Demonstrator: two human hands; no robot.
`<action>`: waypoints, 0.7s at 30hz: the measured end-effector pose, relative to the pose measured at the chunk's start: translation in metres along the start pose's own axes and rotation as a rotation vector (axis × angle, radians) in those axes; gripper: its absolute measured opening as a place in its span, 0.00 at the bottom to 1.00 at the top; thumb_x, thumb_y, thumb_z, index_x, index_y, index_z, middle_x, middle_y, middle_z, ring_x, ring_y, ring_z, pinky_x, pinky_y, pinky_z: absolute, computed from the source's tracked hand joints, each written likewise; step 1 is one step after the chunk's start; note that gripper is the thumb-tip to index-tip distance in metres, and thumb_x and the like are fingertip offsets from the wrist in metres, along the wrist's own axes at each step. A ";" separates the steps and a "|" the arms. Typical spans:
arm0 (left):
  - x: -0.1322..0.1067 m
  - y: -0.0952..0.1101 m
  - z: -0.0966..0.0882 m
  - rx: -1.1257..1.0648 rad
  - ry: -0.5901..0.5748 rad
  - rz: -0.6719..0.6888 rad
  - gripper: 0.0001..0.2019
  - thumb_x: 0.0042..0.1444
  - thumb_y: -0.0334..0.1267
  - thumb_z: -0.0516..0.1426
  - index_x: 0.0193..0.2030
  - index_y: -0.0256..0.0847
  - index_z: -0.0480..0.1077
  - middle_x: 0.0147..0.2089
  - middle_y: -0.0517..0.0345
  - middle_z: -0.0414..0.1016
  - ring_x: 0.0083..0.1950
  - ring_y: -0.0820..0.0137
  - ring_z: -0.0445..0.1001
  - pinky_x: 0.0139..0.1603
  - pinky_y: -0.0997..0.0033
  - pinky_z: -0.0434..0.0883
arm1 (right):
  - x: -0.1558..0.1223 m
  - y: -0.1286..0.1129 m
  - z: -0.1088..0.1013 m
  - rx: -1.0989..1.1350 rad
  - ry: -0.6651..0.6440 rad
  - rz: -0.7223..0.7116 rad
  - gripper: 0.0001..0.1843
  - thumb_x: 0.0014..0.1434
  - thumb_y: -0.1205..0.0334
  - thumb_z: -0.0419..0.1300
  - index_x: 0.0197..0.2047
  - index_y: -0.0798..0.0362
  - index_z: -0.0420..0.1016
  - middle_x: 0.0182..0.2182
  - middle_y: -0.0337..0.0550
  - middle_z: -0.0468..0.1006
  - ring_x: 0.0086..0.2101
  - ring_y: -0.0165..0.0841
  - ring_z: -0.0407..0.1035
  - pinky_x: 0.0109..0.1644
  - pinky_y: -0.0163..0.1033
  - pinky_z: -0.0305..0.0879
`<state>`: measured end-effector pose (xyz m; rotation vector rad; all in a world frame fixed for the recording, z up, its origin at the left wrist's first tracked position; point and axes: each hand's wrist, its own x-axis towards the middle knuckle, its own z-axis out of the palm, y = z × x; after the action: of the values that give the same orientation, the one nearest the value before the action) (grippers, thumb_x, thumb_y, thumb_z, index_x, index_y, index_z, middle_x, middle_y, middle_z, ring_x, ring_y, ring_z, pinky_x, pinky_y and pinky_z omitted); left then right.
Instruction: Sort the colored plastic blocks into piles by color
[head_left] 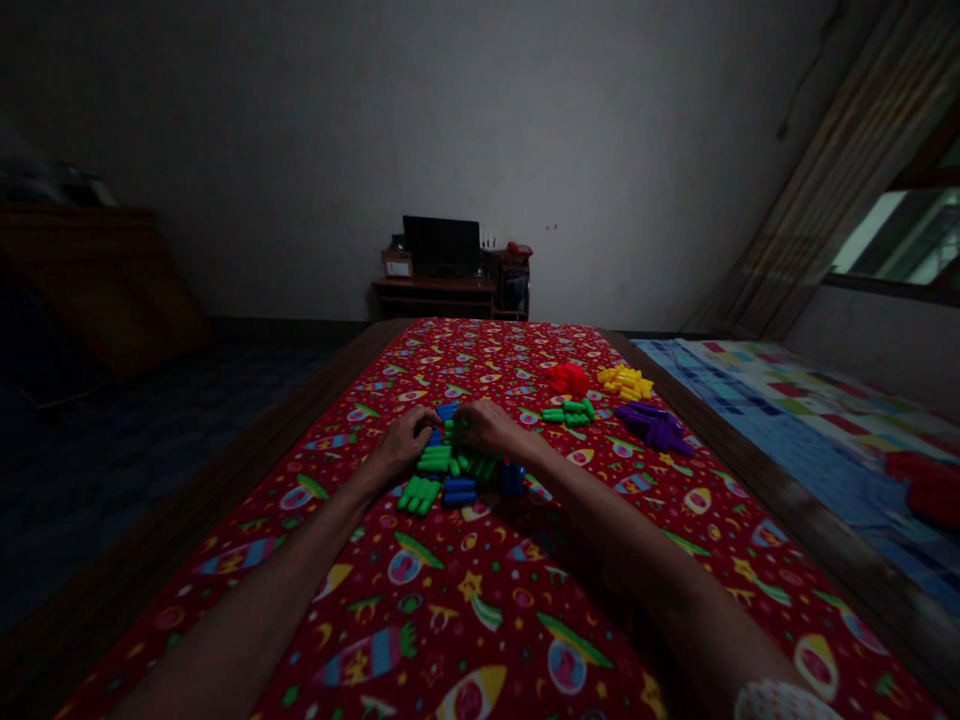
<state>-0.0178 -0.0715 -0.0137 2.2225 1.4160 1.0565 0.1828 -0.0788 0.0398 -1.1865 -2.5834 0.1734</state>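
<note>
A mixed pile of ribbed plastic toy blocks lies on the red patterned cloth (450,600), with green blocks (433,459) and blue blocks (460,491) jumbled together. At the pile's left edge is my left hand (403,442), its fingers curled beside a blue block (435,437); whatever they hold is hidden. My right hand (489,428) reaches over the pile from the right. Its fingers are closed down on a green block (450,430), which they partly cover. Another blue block (512,478) lies below my right wrist.
Separate heaps of red blocks (568,379), yellow blocks (625,382), green blocks (570,412) and purple blocks (655,427) lie at the right. A dark wooden edge (750,500) borders the cloth. Beyond stands a desk (435,286) with a monitor (441,246). A bed (795,400) is at right.
</note>
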 end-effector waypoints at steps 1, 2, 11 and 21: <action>0.000 0.000 0.000 0.007 0.000 0.004 0.10 0.49 0.38 0.50 0.36 0.42 0.70 0.39 0.53 0.77 0.43 0.63 0.75 0.50 0.61 0.73 | -0.003 0.004 -0.002 0.028 0.040 0.022 0.09 0.57 0.65 0.60 0.40 0.56 0.79 0.34 0.45 0.80 0.35 0.32 0.71 0.35 0.32 0.57; 0.000 0.000 0.000 0.016 -0.002 0.007 0.11 0.49 0.38 0.49 0.36 0.41 0.71 0.40 0.53 0.78 0.44 0.63 0.75 0.50 0.61 0.73 | -0.007 0.009 -0.004 0.057 0.079 0.039 0.08 0.57 0.66 0.59 0.39 0.56 0.79 0.32 0.44 0.80 0.33 0.32 0.70 0.35 0.32 0.56; 0.000 -0.001 -0.001 0.057 -0.027 0.046 0.13 0.51 0.39 0.49 0.35 0.42 0.74 0.42 0.53 0.78 0.45 0.62 0.75 0.50 0.63 0.72 | -0.084 0.085 -0.056 0.053 0.139 0.139 0.10 0.58 0.67 0.55 0.31 0.60 0.76 0.22 0.39 0.71 0.24 0.26 0.58 0.30 0.32 0.48; 0.000 -0.001 -0.001 0.067 -0.034 0.055 0.13 0.52 0.39 0.48 0.34 0.43 0.75 0.40 0.53 0.78 0.45 0.63 0.75 0.52 0.63 0.72 | -0.116 0.109 -0.039 -0.143 0.294 0.175 0.12 0.61 0.68 0.54 0.43 0.58 0.78 0.39 0.54 0.78 0.37 0.35 0.68 0.40 0.35 0.59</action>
<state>-0.0194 -0.0710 -0.0132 2.3275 1.4038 0.9974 0.3450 -0.0962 0.0277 -1.3742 -2.2691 -0.1423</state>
